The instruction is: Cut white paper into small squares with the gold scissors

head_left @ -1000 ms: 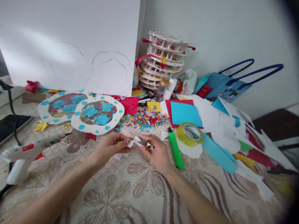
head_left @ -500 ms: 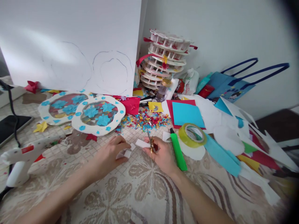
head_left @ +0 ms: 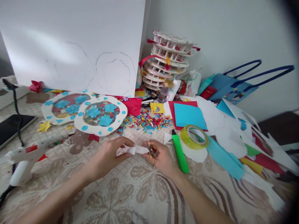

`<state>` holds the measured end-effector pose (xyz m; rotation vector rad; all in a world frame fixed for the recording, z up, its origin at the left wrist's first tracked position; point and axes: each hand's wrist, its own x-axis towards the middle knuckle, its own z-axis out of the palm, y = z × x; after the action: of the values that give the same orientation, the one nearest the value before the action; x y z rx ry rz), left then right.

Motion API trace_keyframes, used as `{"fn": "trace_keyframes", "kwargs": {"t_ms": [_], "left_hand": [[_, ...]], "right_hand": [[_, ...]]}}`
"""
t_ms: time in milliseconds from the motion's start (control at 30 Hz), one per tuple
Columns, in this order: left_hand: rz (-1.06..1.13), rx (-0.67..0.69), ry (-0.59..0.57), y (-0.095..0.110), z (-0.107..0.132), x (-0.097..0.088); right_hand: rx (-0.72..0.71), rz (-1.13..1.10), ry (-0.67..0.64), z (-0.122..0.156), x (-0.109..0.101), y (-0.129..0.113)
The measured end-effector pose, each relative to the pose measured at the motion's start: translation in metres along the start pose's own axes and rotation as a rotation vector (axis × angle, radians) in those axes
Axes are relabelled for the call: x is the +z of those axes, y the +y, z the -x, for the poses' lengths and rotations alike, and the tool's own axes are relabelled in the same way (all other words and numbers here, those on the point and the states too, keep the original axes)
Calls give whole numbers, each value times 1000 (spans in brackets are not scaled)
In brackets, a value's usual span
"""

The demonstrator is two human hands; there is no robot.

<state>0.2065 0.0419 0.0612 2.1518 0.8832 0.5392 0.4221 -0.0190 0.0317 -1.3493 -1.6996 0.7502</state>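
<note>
My left hand (head_left: 111, 156) is closed around small white paper pieces (head_left: 132, 150), their other parts hidden by its fingers. Close to it on the right, my right hand (head_left: 160, 154) grips a pair of scissors (head_left: 150, 151) with gold-coloured handles. A white paper strip (head_left: 142, 150) reaches from the right fingertips to the pieces at the left hand; whether they touch cannot be made out. Behind both hands lies a heap of tiny coloured paper scraps (head_left: 151, 121). A bright green marker-like stick (head_left: 180, 154) rests just right of my right hand.
At left lie a glue gun (head_left: 25, 158) with its cord and two white decorated rings (head_left: 79, 124). Clear tape (head_left: 195, 137), blue paper (head_left: 189, 115) and white offcuts are at right. Behind stand a white board (head_left: 70, 28), a tiered paper tower (head_left: 168, 59) and a blue bag (head_left: 231, 87).
The white strip at my right fingers now meets or nearly meets the pieces at my left hand, where there was a gap. The whole view has shifted slightly.
</note>
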Motion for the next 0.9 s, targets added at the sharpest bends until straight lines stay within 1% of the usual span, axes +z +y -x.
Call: {"fn": "trace_keyframes", "kwargs": {"t_ms": [167,333,467,600,700,733,833,900], "left_hand": [[67,-51,-39,5,2,8],[154,-94,-39,6,3,13],[221,-120,-30,8,3,14],[224,-121,-11,10,3,15],[233,-130,20,8,3,16],[237,-128,33,8,3,16],[223,-102,80,9,4,15],[179,-61,115,11,5,16]], "right_hand": [[-70,-7,-43,0,0,-4],[-113,-34,-33,2,3,0],[-97,-24,-32,2,2,-1],[-60,-59,-57,2,2,-4],[20,-161,-45,2,0,-5],[71,-217,-12,2,-1,-5],[231,-410,145,2,-4,-3],[293,-517,205,1,-3,-2]]}}
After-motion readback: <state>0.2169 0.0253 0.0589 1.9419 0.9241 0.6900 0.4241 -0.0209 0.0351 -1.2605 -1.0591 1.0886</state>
